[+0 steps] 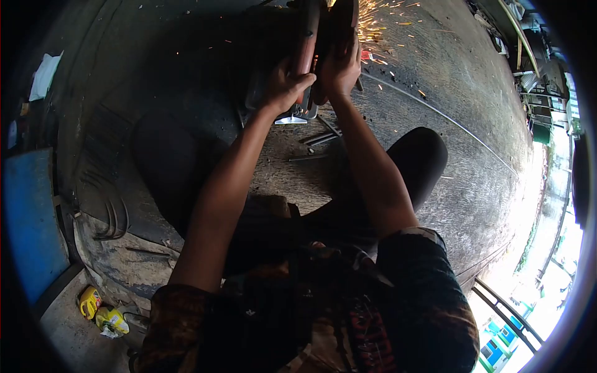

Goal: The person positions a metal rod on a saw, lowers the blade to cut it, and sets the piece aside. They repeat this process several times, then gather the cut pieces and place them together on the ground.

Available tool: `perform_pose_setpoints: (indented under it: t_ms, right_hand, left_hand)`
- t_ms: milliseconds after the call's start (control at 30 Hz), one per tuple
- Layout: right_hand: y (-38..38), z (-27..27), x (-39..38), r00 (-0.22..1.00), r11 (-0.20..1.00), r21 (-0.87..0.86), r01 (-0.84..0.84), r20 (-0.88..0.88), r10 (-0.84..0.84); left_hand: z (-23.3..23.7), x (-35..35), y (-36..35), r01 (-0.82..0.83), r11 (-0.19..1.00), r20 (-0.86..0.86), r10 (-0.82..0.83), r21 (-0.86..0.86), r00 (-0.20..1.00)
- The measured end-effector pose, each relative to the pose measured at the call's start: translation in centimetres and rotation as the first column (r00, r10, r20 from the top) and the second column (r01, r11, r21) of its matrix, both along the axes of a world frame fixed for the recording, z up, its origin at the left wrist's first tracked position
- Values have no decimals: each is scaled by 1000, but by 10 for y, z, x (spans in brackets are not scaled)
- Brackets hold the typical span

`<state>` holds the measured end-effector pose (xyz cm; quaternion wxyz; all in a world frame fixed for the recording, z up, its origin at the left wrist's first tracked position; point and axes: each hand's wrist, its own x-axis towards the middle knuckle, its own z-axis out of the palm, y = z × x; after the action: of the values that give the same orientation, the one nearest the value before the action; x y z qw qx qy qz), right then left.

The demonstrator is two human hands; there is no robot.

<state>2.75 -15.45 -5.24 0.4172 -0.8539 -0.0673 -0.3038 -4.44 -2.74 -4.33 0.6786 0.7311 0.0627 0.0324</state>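
My left hand (289, 88) is closed around a long reddish bar-like part (305, 53) at the top centre. Just to its right, my right hand (341, 73) grips a dark reddish piece (344, 28), its fingers partly hidden behind it. Orange sparks (372, 31) fly out to the right beyond my right hand. Below my hands a greyish metal base (292, 120) shows in part. The point where the sparks begin is hidden.
Short metal pieces (320, 138) lie on the worn floor (472, 124) between my knees. A long thin rod (435, 115) crosses the floor at right. Bent rods (115, 211), a blue panel (37, 224) and yellow packages (112, 321) are at left.
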Motion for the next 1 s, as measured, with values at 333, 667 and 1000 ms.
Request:
perform_pose_setpoints:
  t_ms: [333, 667, 1000]
  right_hand:
    - [1, -27, -17, 999, 998, -59, -12, 44, 14]
    - [-3, 16, 6, 999, 997, -67, -47, -19, 45]
    - [2, 123, 65, 947, 995, -91, -45, -320, 14]
  left_hand:
    - [-37, -13, 0, 11, 1000, 5, -11, -21, 1000]
    - [-4, 20, 2, -23, 992, 89, 12, 128, 996]
    - [90, 105, 7, -141, 782, 249, -19, 608, 968]
